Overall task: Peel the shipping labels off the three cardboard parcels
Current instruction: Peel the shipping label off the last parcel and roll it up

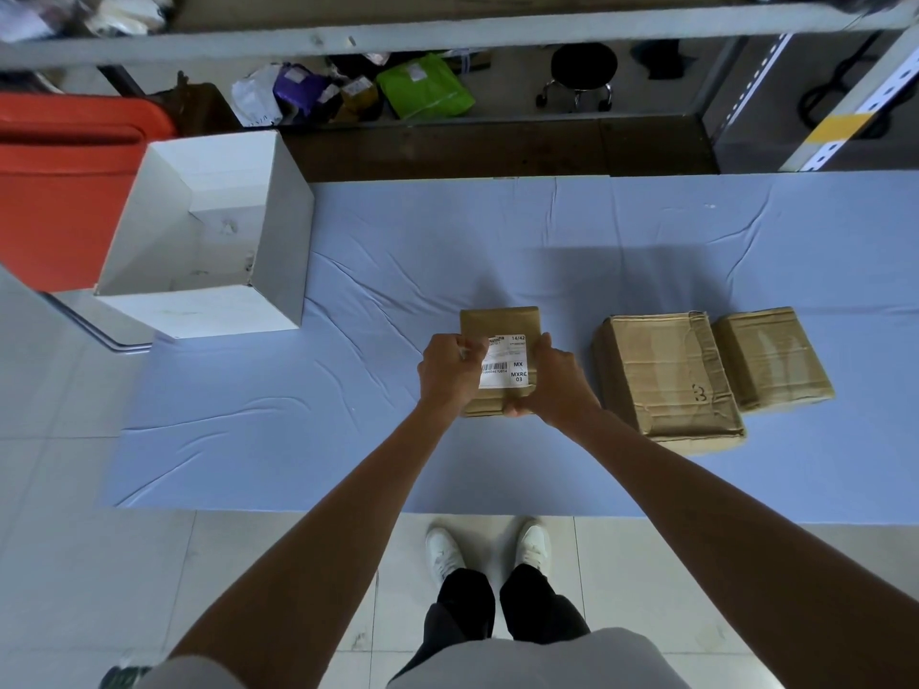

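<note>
I see left hand point(450, 372) pinching shipping label point(503, 361) edge, right hand point(557, 382) gripping small parcel point(500, 320); two parcels point(664, 375) right, bare.

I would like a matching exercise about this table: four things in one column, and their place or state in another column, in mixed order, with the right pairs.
Things:
1. small parcel
2. large parcel
3. white box
4. shipping label

Places or states:
A. open, at the table's far left
B. stuck on top of the held parcel
C. held by both hands
D. marked with a handwritten 3

Pairs: 1-C, 2-D, 3-A, 4-B
</note>
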{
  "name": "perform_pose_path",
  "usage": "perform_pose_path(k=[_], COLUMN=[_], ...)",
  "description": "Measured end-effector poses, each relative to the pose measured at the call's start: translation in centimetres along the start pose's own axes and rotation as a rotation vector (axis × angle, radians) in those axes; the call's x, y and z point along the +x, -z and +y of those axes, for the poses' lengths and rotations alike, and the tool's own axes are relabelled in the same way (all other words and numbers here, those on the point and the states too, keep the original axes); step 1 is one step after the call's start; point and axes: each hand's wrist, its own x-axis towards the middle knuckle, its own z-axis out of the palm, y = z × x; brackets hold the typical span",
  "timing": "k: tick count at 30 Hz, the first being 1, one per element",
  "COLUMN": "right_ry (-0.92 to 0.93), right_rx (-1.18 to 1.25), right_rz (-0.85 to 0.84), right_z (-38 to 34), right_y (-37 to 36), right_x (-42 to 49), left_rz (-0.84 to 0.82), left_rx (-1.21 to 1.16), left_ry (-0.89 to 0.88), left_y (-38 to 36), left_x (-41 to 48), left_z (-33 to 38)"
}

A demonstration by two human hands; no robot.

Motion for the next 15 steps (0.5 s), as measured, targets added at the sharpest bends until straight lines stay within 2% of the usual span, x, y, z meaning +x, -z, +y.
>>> perform_pose_path(k=[15], right_ry=[-0.003], right_rx=[0.005], right_rz=[0.013], right_z=[-0.08], right_y=[0.13], right_x=[-0.31], left_rz=[-0.012], left_rx=[-0.043], left_ry=[0.007], left_y=[0.14], left_x=[-0.17], left_z=[-0.11])
